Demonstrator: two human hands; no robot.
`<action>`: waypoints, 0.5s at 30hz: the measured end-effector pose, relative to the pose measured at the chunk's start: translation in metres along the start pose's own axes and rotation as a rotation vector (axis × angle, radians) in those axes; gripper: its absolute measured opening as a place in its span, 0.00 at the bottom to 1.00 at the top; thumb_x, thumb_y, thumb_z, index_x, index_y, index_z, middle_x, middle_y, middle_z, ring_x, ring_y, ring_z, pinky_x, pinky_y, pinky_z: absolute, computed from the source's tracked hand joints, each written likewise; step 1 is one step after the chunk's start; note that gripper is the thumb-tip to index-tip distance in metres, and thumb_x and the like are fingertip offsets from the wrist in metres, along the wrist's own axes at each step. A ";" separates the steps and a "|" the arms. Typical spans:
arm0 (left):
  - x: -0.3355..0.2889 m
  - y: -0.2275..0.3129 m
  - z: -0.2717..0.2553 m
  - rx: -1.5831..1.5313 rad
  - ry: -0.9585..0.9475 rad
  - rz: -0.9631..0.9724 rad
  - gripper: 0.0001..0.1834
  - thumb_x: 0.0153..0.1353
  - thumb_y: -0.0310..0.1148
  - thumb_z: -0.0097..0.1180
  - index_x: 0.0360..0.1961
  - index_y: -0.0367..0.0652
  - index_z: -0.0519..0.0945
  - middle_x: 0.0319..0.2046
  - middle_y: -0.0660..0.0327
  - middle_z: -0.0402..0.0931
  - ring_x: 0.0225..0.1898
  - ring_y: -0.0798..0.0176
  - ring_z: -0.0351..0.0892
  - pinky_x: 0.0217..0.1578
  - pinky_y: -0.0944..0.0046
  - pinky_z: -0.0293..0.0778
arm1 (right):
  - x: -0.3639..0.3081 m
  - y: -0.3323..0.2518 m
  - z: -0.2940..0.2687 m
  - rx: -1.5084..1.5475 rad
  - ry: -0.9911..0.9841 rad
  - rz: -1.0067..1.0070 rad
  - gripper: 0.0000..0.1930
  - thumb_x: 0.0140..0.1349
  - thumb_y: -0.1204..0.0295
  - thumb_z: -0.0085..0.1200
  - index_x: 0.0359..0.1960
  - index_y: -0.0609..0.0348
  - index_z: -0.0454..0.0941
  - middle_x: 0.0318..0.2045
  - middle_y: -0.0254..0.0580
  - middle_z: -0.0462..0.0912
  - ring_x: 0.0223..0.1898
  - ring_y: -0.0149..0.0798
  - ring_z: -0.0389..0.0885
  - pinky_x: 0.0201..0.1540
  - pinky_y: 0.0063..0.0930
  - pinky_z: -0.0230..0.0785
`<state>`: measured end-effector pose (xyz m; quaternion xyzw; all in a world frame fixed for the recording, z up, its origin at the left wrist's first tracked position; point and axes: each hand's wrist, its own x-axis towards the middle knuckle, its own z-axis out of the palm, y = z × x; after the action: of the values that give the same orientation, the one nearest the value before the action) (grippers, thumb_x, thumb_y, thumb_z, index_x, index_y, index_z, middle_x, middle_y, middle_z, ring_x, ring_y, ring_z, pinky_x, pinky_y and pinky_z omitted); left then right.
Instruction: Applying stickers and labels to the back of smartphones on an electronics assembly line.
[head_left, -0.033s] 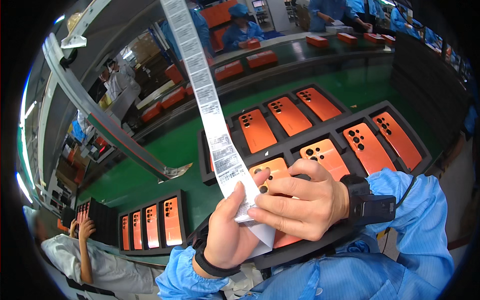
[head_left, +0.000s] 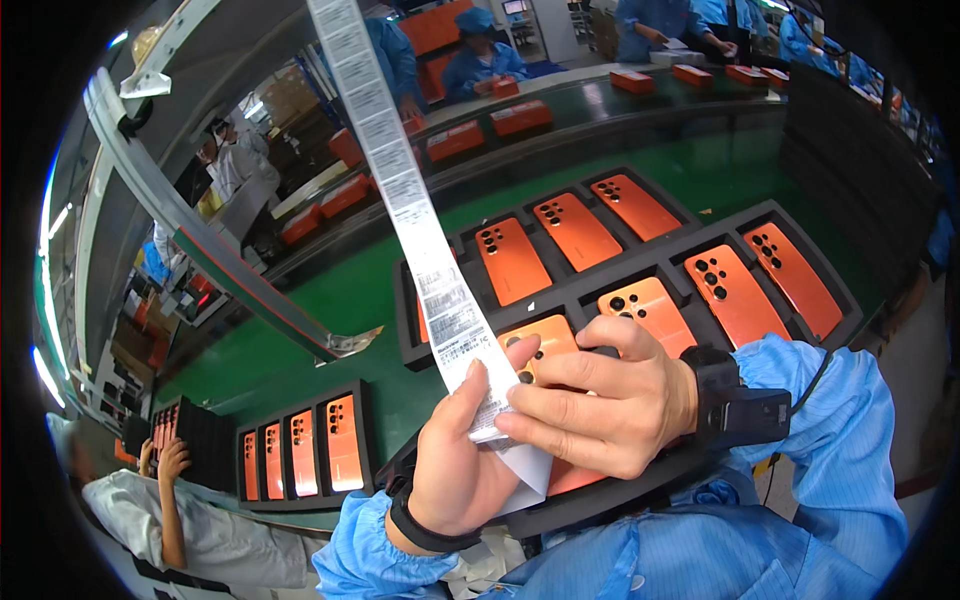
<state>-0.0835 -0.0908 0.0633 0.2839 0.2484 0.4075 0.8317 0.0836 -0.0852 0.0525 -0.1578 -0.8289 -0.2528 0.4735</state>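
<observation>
A long white strip of printed labels (head_left: 385, 150) hangs down from the top of the view to my hands. My left hand (head_left: 450, 475) is closed on its lower end, the thumb pressed flat on the labels. From the right, my right hand (head_left: 610, 400) pinches the strip's edge beside that thumb; its fingertips partly hide the contact. The bottom of the strip is folded under. Below and beyond my hands, a black foam tray (head_left: 715, 232) holds several orange phones (head_left: 515, 262), camera side up. My right hand covers part of a nearer phone (head_left: 540, 335).
At the left, another black tray (head_left: 365, 430) of orange phones stands on the green surface (head_left: 280, 345), with a co-worker's hands (head_left: 172, 458) beyond it. A curved metal post (head_left: 190, 220) rises there. Orange boxes (head_left: 522, 117) line the far belt, where several people in blue work.
The strip has shifted very slightly left between my hands and the top of the view. Both hands keep their grip and have barely moved.
</observation>
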 end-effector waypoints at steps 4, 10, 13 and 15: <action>0.015 0.010 0.000 -0.004 -0.091 0.030 0.24 0.66 0.41 0.37 0.57 0.34 0.61 0.52 0.46 0.66 0.52 0.52 0.69 0.53 0.53 0.66 | 0.000 0.007 -0.015 0.049 0.005 0.042 0.14 0.38 0.71 0.56 0.31 0.56 0.81 0.34 0.34 0.79 0.37 0.36 0.73 0.37 0.31 0.59; 0.037 0.032 0.022 0.525 -0.140 0.091 0.19 0.58 0.30 0.49 0.48 0.27 0.67 0.32 0.56 0.73 0.34 0.58 0.76 0.38 0.60 0.72 | 0.001 0.027 -0.070 0.283 -0.040 0.347 0.13 0.48 0.74 0.61 0.39 0.56 0.80 0.34 0.36 0.78 0.31 0.35 0.69 0.34 0.29 0.62; 0.044 0.017 0.035 1.031 -0.379 -0.108 0.17 0.54 0.31 0.55 0.44 0.34 0.71 0.30 0.63 0.72 0.31 0.66 0.75 0.35 0.64 0.70 | -0.011 0.050 -0.099 0.189 -0.169 0.245 0.21 0.51 0.74 0.60 0.48 0.67 0.72 0.31 0.39 0.76 0.30 0.35 0.70 0.35 0.29 0.64; 0.043 0.000 0.048 1.410 -0.510 -0.015 0.12 0.49 0.27 0.57 0.35 0.34 0.73 0.27 0.52 0.72 0.32 0.52 0.74 0.33 0.60 0.69 | -0.013 0.045 -0.102 0.325 -0.060 0.503 0.26 0.51 0.76 0.60 0.52 0.71 0.67 0.32 0.42 0.76 0.31 0.33 0.71 0.35 0.27 0.64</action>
<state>-0.0291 -0.0692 0.0898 0.8335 0.2523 0.0675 0.4870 0.1846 -0.1066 0.0970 -0.2877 -0.8069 0.0132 0.5157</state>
